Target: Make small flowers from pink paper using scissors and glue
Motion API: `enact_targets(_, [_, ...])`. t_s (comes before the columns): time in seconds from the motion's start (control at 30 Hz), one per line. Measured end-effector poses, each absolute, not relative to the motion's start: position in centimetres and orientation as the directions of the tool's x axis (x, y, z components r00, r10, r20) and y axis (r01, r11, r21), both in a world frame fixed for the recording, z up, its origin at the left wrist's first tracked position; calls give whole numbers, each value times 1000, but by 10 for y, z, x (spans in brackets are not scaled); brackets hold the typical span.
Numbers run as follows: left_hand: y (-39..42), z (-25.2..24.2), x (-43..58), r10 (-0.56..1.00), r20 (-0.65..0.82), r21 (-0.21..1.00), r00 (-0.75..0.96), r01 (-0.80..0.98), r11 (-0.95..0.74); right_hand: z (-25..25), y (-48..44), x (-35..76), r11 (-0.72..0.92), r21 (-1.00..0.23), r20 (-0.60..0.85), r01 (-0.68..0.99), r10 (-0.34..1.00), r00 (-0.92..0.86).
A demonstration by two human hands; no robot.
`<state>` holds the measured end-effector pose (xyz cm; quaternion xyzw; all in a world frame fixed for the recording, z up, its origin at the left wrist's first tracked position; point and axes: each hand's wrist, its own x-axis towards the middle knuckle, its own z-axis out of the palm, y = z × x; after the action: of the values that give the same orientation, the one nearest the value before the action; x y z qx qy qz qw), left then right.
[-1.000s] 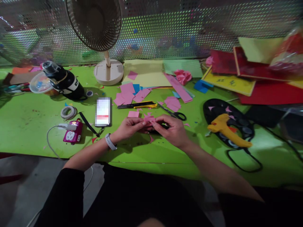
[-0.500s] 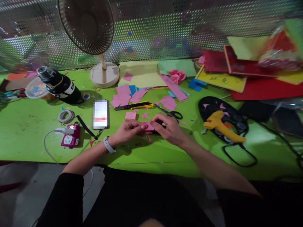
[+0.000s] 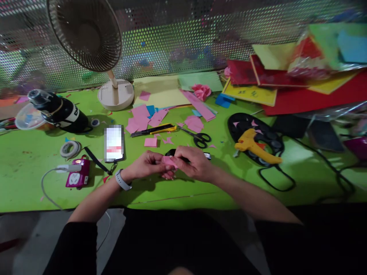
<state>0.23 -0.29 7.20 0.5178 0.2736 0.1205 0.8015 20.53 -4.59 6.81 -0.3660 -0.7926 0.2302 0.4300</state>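
My left hand [image 3: 147,165] and my right hand [image 3: 192,163] meet over the green table [image 3: 177,187], both pinched on a small pink paper piece [image 3: 169,162] held between the fingertips. A grey watch sits on my left wrist. A dark object [image 3: 205,155] lies on the table just behind my right hand. Black scissors [image 3: 197,137] and a yellow-black utility knife [image 3: 155,130] lie a little further back, with pink paper squares [image 3: 143,116] and scraps around them.
A phone [image 3: 114,143], tape roll [image 3: 70,148], pink power plug [image 3: 76,177] and black bottle [image 3: 59,112] lie left. A fan [image 3: 114,93] stands at the back. A yellow glue gun [image 3: 254,147] rests on a black mat at right, near stacked coloured card [image 3: 289,95].
Both hands have drawn closer to me with the pink piece still pinched between them. The view has swung right, so everything on the table sits further left in the picture.
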Motion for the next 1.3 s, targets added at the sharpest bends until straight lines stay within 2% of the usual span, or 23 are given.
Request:
enact_targets(0.13, [-5, 77, 2, 547, -263, 937, 795, 77, 339, 71, -48, 205, 530, -753, 427, 391, 845, -322])
enact_targets(0.27, [-6, 76, 3, 578, -221, 944, 785, 24, 328, 70, -47, 206, 493, -780, 336, 385, 849, -407])
enact_targets(0.37, [-6, 76, 3, 569, -231, 937, 789, 22, 349, 66, -47, 204, 470, -799, 308, 376, 856, -415])
enact_targets(0.53, [0, 82, -3, 502, -245, 944, 829, 86, 319, 69, -50, 203, 294, -913, 135, 282, 872, -471])
enact_targets(0.67, [1, 86, -9, 379, -275, 949, 884, 184, 258, 75, -50, 204, 405, -854, 226, 326, 854, -468])
enact_targets(0.8, [-5, 82, -12, 451, -293, 942, 843, 175, 285, 75, -51, 199, 461, -837, 272, 293, 816, -510])
enact_targets(0.97, [-8, 76, -13, 530, -290, 941, 797, 135, 311, 79, -42, 212, 354, -878, 178, 322, 866, -467])
enact_targets(1.03, [-5, 75, -13, 574, -290, 941, 765, 120, 316, 84, -32, 236, 277, -865, 132, 419, 930, -344])
enact_targets(1.07, [-4, 75, -12, 614, -293, 939, 733, 101, 328, 87, -26, 250, 242, -807, 131, 539, 963, -237])
enact_targets(1.1, [-2, 74, -12, 656, -299, 935, 693, 77, 345, 89, -20, 265, 186, -685, 129, 704, 983, -134])
enact_targets(1.17, [2, 72, -11, 726, -314, 924, 612, 20, 383, 87, -10, 290, 10, -367, 20, 930, 1000, -3])
enact_targets(1.2, [4, 71, -10, 747, -319, 917, 584, -9, 399, 84, -6, 299, -56, -239, -89, 969, 995, 36])
enact_targets(1.23, [5, 70, -9, 762, -321, 911, 562, -35, 410, 79, -3, 306, -70, -161, -189, 984, 981, 38])
enact_targets(1.3, [8, 68, -6, 783, -322, 903, 532, -76, 423, 66, 0, 311, -32, -90, -288, 995, 958, 5])
